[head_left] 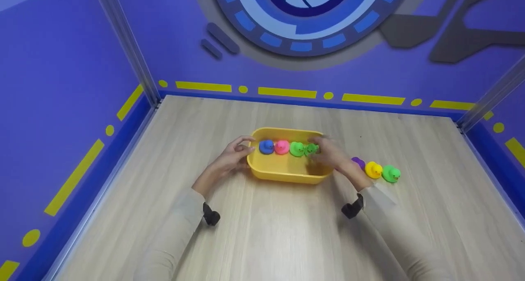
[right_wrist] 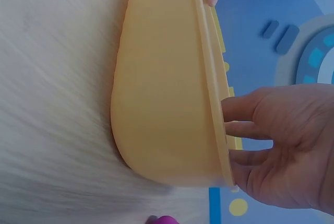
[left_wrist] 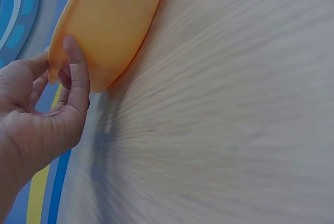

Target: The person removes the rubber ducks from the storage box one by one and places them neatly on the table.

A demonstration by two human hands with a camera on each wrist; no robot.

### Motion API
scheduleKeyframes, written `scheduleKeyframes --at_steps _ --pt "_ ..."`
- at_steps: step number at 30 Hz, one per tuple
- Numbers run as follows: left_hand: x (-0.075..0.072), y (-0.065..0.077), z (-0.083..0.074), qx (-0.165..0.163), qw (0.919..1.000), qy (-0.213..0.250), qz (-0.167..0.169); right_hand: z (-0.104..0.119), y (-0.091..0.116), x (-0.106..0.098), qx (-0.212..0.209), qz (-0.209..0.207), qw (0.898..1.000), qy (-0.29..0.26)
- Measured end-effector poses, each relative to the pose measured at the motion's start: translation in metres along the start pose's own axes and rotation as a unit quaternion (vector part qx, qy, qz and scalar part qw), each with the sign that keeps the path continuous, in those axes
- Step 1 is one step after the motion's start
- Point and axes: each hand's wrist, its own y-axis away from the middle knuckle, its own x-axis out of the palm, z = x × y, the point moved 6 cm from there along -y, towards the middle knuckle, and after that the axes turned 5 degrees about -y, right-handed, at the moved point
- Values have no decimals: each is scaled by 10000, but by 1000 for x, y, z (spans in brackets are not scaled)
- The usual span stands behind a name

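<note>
A yellow plastic basin (head_left: 283, 176) sits on the table, holding a row of small rubber ducks. From left to right they are a blue duck (head_left: 266, 147), a pink duck (head_left: 281, 147), a green duck (head_left: 296, 149) and another green duck (head_left: 311, 149). My left hand (head_left: 232, 154) pinches the basin's left end at the rim; its fingers show against the outer wall (left_wrist: 112, 20) in the left wrist view. Over the right rim reaches my right hand (head_left: 330, 151), its fingertips around the rightmost green duck. In the right wrist view the basin wall (right_wrist: 167, 88) hides those fingertips.
Right of the basin, a purple duck (head_left: 358, 163), a yellow duck (head_left: 373, 170) and a green duck (head_left: 391, 174) stand in a line, the purple one partly behind my right wrist. Blue-purple panels (head_left: 172, 35) enclose the wooden table (head_left: 262, 231) at the back and sides.
</note>
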Motion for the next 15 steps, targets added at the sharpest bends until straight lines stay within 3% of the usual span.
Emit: scheduleKeyframes --at_steps 4,12,15 --pt "0 -1 0 -56 10000 -47 -29 0 -1 1 59 65 9998 170" --pt "0 0 -1 55 10000 -24 26 6 -3 5 -774 -248 9948 611" --pt "0 1 -1 119 9999 -41 45 7 -4 8 -869 -213 9935 703"
